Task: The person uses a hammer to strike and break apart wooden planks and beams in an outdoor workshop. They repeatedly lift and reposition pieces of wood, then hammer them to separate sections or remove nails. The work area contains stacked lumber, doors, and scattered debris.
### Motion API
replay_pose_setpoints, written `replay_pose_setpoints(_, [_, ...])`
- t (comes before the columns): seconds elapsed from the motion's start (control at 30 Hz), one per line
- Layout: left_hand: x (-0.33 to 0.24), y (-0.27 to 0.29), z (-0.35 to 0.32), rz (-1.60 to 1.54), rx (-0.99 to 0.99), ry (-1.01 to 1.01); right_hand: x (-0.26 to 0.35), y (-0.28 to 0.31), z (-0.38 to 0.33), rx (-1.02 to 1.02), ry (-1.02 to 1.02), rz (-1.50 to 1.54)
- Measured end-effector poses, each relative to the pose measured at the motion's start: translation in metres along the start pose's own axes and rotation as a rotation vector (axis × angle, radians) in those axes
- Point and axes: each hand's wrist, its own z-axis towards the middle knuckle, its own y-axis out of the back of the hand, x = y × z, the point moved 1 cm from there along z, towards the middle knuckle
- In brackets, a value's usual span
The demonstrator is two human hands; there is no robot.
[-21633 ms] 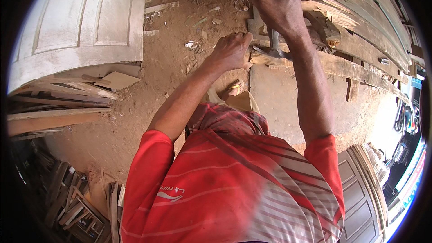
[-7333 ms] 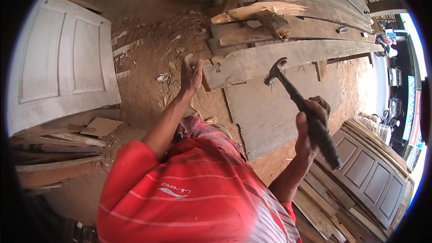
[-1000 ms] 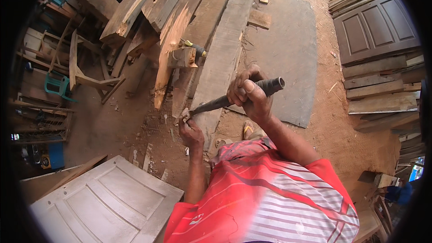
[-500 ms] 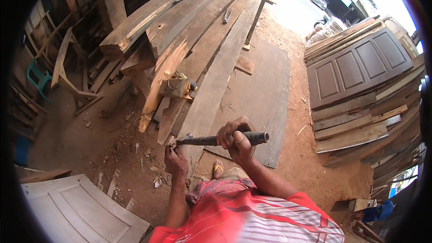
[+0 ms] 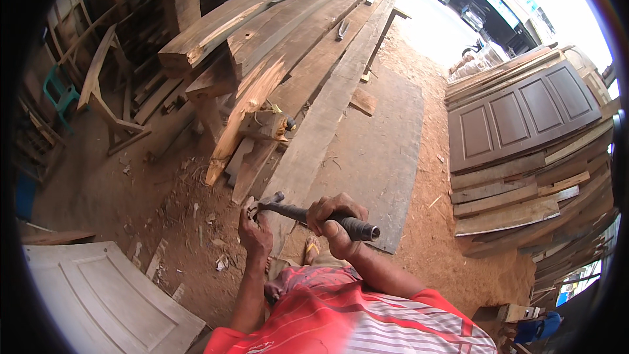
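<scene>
Clamped in the right hand (image 5: 335,217) is the handle of a hammer (image 5: 308,214), held level with its head pointing left. That head is met by the left hand (image 5: 254,235), whose fingers are closed at it; what they pinch cannot be told. Both hands are held over the near end of a long plank (image 5: 327,111) laid on the dirt floor (image 5: 111,190). More planks are stacked far left, a white door (image 5: 98,295) lies near left, and a brown door (image 5: 517,115) is propped on boards at right.
</scene>
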Motion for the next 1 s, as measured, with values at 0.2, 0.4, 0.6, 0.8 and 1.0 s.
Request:
replay_pose_setpoints(0.2, [-0.005,0.001,-0.001,0.003,-0.017,-0.009,0.002,-0.003,-0.004,0.066,0.01,-0.05])
replay_pose_setpoints(0.4, [-0.002,-0.001,-0.001,-0.022,-0.003,0.049,0.002,-0.002,-0.006,0.127,0.044,-0.073])
replay_pose_setpoints(0.6, [-0.008,0.001,0.0,-0.047,0.011,0.092,0.003,-0.001,-0.005,0.173,0.083,-0.071])
replay_pose_setpoints(0.8, [-0.003,-0.002,-0.001,-0.034,-0.014,0.047,0.001,0.001,-0.006,0.181,0.09,-0.074])
replay_pose_setpoints(1.0, [0.002,-0.004,-0.002,0.007,-0.038,0.011,0.003,0.0,-0.005,0.197,0.1,-0.087])
